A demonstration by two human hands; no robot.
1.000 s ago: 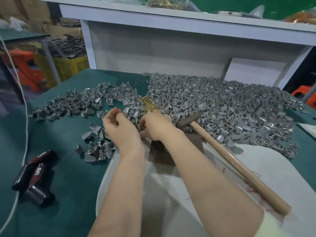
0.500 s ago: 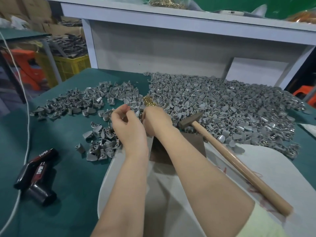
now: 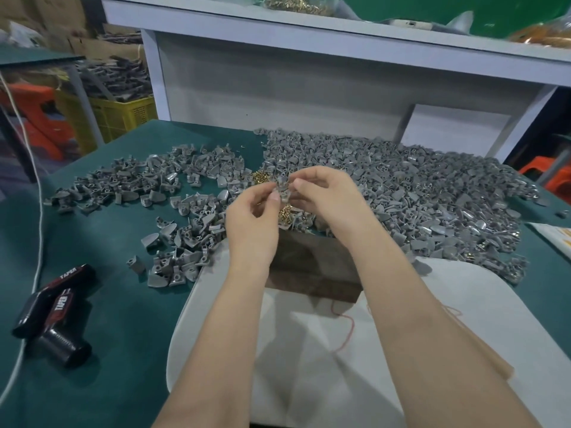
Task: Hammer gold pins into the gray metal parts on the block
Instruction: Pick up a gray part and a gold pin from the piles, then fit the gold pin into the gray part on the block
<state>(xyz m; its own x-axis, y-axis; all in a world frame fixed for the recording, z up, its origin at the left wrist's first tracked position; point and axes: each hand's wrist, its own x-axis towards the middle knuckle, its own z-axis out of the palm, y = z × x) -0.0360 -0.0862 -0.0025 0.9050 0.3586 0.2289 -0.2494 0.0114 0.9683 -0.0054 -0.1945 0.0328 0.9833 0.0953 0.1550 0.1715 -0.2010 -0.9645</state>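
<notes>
My left hand [image 3: 250, 217] pinches a small gray metal part [image 3: 282, 188] between thumb and fingers, lifted above the table. My right hand [image 3: 327, 199] meets it from the right. Its thumb and forefinger are pinched at the part's top, on what looks like a gold pin, mostly hidden. Loose gold pins [image 3: 259, 177] lie just behind and under my hands. The dark brown block [image 3: 312, 267] stands below my wrists on a white pad [image 3: 302, 366]. Only a strip of the hammer's tan wooden handle [image 3: 494, 359] shows beside my right forearm.
A large heap of gray parts [image 3: 417, 193] covers the back right of the green table, and a thinner scatter [image 3: 148, 183] lies to the left. A black and red tape tool [image 3: 52, 307] and a white cord [image 3: 37, 242] lie at the left. A white shelf frame [image 3: 278, 72] stands behind.
My right hand left the gold pin pile and my left hand lifted a gray part. Both hands have come together above the block. The view has moved closer.
</notes>
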